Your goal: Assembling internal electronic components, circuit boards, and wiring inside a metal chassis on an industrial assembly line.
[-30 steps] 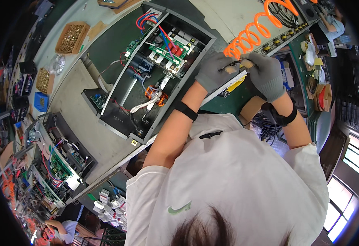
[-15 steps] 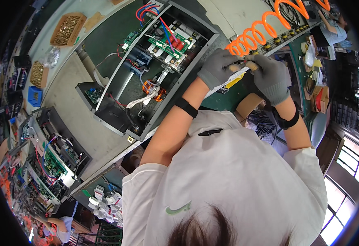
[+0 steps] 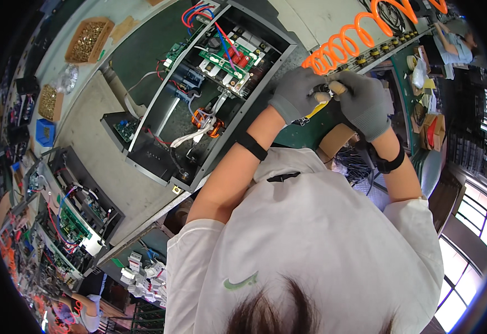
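My left hand [image 3: 296,96] and my right hand [image 3: 365,104], both in grey gloves with bare fingertips, meet just beyond the bench edge. A small dark rounded piece [image 3: 322,88] shows between the fingertips, pinched by the left hand; its kind is unclear. The right fingers are curled and pressed together close beside it, and what they hold is hidden. Right behind the hands lies an orange coiled air hose [image 3: 332,53]. Below the left fingers a yellow strip-like thing [image 3: 317,110] shows. To the left stands an open black metal chassis [image 3: 168,142] with a green circuit board [image 3: 227,64] and wires.
Cardboard boxes of brass-coloured screws [image 3: 90,40] and a blue bin [image 3: 46,132] stand at the far left. More open chassis [image 3: 82,206] lie at the lower left. A cardboard box [image 3: 337,140] and dark cables [image 3: 357,167] are below my right hand. Other people work at the edges.
My hands have turned slightly and stay close together; the dark piece between the fingertips now shows more plainly. The orange hose has shifted a little to the left.
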Demonstrator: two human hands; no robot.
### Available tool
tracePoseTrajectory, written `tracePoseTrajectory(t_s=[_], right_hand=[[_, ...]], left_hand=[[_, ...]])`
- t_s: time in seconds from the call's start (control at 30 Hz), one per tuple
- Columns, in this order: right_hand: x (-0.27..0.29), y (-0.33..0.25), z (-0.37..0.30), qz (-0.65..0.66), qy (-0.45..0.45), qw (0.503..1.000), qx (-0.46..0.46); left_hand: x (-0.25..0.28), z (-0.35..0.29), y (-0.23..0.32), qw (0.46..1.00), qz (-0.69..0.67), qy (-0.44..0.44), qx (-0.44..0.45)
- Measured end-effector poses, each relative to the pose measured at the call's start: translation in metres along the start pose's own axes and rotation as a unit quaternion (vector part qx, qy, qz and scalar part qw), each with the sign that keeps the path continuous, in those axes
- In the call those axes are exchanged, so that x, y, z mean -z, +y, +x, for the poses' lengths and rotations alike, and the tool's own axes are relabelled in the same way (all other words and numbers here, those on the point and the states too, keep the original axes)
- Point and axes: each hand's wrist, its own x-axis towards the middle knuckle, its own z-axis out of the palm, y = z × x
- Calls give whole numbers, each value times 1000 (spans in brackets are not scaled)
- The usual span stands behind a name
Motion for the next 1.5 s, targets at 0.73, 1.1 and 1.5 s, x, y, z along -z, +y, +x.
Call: tracePoseTrajectory(t_s=[0.73,1.1,1.5], right_hand=[[9,-10,3,14,-29,999,-7],[-9,4,-2,-276,-87,955,59],[10,8,5,91,-147,976,-134]], left_hand=[[-1,3,7,998,55,27,-11],[-12,0,0,996,-55,66,18],[3,3,-1,997,-62,5,43]])
